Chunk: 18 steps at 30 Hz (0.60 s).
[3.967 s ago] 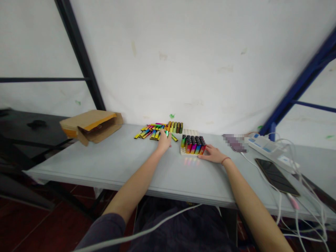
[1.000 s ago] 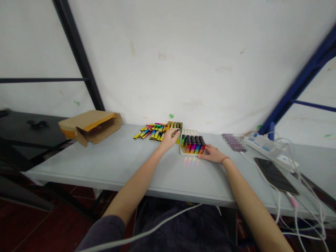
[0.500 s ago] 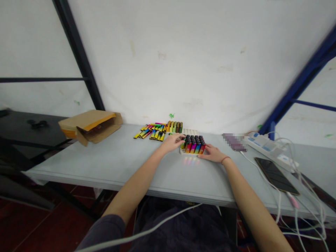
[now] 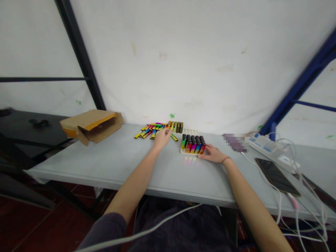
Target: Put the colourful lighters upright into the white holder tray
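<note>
A loose heap of flat, rainbow-coloured metallic lighters is seen at the far middle of the pale grey table, with one lying apart to its right. A short row of upright lighters stands just behind. To the right, a white plastic tray is filled at its near side with upright, black-capped rainbow lighters; their colours are mirrored on the table.

The left hand is held open, fingers spread, at the right edge of the heap; whether anything is gripped cannot be told. The right hand is laid loosely open against the tray's near right corner, nothing clasped.

An open brown cardboard box lies far left. A white power strip, a dark phone and white cables are seen at the right. A stained white wall is framed by black bars on the left and blue bars on the right.
</note>
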{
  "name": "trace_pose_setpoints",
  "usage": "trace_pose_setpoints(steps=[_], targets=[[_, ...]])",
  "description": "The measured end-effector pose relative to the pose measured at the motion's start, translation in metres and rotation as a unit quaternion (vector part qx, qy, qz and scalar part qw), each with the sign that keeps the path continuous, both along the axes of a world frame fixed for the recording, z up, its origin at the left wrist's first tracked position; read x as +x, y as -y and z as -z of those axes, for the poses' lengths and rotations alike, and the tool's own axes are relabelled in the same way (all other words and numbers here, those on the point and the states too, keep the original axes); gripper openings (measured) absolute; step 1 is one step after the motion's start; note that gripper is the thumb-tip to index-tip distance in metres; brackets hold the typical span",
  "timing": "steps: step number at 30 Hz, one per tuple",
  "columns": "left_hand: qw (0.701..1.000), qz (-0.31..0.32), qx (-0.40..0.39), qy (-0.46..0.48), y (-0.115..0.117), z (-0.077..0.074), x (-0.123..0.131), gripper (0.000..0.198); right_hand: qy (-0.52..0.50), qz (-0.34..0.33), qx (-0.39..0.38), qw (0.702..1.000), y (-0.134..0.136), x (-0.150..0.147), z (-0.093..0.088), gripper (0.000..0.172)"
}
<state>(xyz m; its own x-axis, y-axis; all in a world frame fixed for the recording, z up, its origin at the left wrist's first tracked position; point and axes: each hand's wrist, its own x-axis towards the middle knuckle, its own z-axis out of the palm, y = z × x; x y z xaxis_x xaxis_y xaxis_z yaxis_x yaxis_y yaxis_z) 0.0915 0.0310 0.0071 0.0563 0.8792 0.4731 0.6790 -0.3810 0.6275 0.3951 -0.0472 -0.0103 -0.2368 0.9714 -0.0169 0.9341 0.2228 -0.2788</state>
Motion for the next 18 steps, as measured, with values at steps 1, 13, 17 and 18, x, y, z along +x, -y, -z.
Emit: trace_pose_setpoints(steps=[1,13,17,18], targets=[[1.000,-0.019,-0.010,-0.009,-0.004,0.000,-0.006,0.029,-0.004,0.004,0.001,1.000,0.000,0.000,0.000,0.075],[0.968,0.093,0.028,-0.233,-0.008,0.030,0.012,0.035,-0.019,0.015,0.017,1.000,0.001,-0.003,-0.001,0.067],[0.965,0.082,-0.012,-0.250,-0.003,0.025,0.018,0.033,-0.031,-0.002,0.032,0.999,0.001,0.000,0.003,0.074],[0.967,0.068,-0.022,-0.246,-0.001,0.023,0.018,0.034,-0.042,-0.014,0.042,0.998,0.001,0.004,0.004,0.076]])
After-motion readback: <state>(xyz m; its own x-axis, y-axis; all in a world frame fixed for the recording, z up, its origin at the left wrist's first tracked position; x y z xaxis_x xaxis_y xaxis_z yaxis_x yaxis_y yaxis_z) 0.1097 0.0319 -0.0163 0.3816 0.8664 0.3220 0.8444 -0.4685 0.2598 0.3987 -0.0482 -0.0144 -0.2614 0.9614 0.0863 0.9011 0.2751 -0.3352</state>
